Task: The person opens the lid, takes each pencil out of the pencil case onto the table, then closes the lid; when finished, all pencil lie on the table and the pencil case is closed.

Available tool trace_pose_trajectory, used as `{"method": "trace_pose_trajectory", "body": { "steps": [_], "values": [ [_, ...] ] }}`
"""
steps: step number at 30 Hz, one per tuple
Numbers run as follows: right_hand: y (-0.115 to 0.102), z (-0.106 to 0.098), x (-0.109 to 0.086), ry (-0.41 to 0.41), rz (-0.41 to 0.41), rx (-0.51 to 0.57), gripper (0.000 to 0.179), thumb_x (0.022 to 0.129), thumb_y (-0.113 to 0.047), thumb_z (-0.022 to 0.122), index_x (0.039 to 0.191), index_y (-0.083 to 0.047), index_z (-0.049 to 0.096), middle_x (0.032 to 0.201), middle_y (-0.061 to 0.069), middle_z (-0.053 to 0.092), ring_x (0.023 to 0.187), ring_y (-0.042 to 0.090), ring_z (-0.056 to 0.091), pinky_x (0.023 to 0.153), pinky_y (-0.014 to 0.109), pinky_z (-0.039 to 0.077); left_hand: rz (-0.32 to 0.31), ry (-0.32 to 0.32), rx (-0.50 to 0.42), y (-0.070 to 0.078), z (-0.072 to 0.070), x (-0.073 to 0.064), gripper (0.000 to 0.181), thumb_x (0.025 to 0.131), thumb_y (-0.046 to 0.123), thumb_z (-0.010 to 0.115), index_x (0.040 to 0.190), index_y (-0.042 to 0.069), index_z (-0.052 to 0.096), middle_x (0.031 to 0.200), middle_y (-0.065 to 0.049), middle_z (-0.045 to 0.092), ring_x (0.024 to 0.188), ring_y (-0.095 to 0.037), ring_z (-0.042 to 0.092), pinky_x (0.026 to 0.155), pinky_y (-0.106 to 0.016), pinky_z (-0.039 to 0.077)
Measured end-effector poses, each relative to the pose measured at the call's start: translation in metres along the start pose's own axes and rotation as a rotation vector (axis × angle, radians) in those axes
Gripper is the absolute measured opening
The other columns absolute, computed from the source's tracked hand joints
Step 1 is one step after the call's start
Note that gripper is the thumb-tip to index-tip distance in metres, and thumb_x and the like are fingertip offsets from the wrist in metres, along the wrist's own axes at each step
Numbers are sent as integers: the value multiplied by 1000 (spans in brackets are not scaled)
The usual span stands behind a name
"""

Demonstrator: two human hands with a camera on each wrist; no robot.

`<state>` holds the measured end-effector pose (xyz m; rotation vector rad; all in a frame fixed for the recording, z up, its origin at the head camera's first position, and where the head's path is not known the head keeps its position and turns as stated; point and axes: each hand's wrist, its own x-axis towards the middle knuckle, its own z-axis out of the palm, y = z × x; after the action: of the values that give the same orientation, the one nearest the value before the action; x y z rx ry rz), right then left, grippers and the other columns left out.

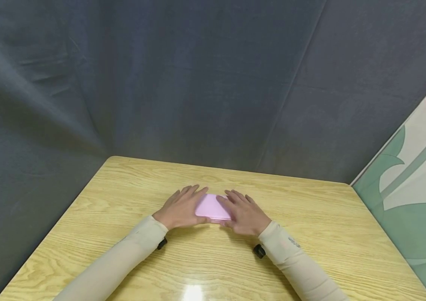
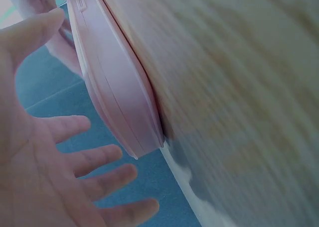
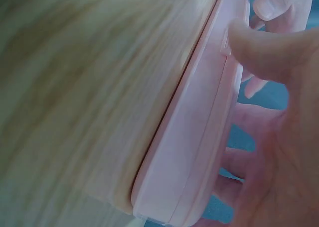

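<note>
A pink lidded case (image 1: 213, 207) lies flat on the wooden table between both hands. Its long front side shows a lid seam and a small catch (image 3: 226, 50). My right hand (image 1: 244, 213) holds the right part, thumb (image 3: 264, 50) at the front by the catch and fingers reaching over the lid; their tips are hidden behind the case in the right wrist view. At the left end, my left hand (image 1: 184, 207) is spread, its fingers (image 2: 107, 179) straight and apart, the thumb (image 2: 42, 28) near the front side. What lies inside the case is hidden by its lid.
The light wood table (image 1: 141, 259) has rounded far corners. A dark blue-grey curtain (image 1: 198, 83) hangs behind it and along the left. On the right is a cloth with a flower pattern (image 1: 416, 209). Black wrist devices (image 1: 259, 251) sit under both sleeves.
</note>
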<state>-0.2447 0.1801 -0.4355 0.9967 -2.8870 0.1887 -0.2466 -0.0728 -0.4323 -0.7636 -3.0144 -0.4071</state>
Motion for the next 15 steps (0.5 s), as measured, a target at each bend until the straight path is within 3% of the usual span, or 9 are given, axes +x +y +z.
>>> {"method": "trace_pose_trajectory", "body": {
  "steps": [7,15],
  "values": [
    [0,-1,1,-1,-19,-24,78,88,-45,72,155,-19,42,155,20,46,142,42,46,107,69,41,13,15,-12,0,0,0,98,81,65,69,158,13,36,160,-17,42,145,-36,45,112,-55,44],
    [-3,-1,0,49,-28,-56,76,85,-42,76,151,-18,48,150,21,52,135,42,54,100,67,48,29,10,-23,1,0,1,85,82,47,74,149,5,47,154,-16,49,140,-34,50,109,-51,49]
  ]
}}
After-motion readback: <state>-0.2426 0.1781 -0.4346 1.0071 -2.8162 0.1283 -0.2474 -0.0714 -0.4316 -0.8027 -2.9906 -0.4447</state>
